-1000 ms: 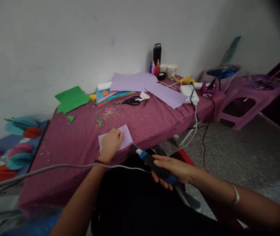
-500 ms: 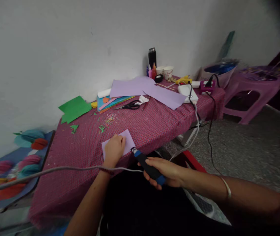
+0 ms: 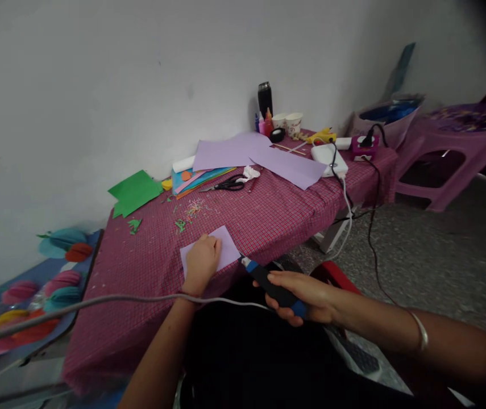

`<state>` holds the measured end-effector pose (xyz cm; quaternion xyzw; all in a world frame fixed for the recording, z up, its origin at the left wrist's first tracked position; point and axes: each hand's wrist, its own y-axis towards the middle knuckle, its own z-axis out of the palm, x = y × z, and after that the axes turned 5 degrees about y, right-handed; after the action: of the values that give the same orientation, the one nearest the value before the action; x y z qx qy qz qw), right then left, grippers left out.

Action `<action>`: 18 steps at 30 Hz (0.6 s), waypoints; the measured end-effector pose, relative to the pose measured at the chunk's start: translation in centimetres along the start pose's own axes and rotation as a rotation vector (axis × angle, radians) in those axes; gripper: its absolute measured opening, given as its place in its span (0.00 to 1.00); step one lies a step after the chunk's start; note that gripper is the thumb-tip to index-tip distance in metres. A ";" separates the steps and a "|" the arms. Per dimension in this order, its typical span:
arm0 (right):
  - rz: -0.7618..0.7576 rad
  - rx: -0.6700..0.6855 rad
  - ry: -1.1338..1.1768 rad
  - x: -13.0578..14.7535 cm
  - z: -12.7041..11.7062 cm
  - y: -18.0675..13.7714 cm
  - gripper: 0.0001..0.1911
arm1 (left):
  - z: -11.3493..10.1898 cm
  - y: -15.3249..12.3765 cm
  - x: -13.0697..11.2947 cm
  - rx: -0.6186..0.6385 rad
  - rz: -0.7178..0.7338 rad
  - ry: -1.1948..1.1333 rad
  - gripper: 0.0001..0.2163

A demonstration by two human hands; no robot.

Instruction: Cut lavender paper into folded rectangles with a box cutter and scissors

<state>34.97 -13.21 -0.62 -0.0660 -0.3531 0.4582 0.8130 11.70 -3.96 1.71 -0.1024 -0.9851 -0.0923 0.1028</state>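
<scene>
A small sheet of purple paper lies near the front edge of the cloth-covered table. My left hand, fingers curled, presses down on it from above and covers its middle. My right hand is wrapped around the handle of a black-and-blue handheld tool. Its narrow metal tip points at the paper's right corner; whether it touches the paper I cannot tell. A pale cable crosses in front of my left wrist toward my right hand.
Black scissors, green paper, larger purple sheets and paper scraps lie farther back. A white box trails cords off the right edge. A pink stool stands right; paper shapes sit left.
My right hand has moved right with the tool, while the view has shifted slightly. The tool's tip stays by the paper's right corner. My left hand remains on the paper.
</scene>
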 end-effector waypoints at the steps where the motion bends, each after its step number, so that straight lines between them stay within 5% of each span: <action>1: 0.006 0.009 -0.001 0.1 -0.1 0.1 0.16 | 0.0 0.0 0.0 0.002 0.000 -0.006 0.18; 18: -0.063 0.035 0.038 0.4 0.5 2.2 0.14 | 0.4 -0.1 0.1 -0.053 0.012 -0.104 0.17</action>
<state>33.31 -11.74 -0.98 -0.0496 -0.3314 0.4372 0.8346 11.51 -3.93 1.34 -0.1157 -0.9857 -0.1122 0.0492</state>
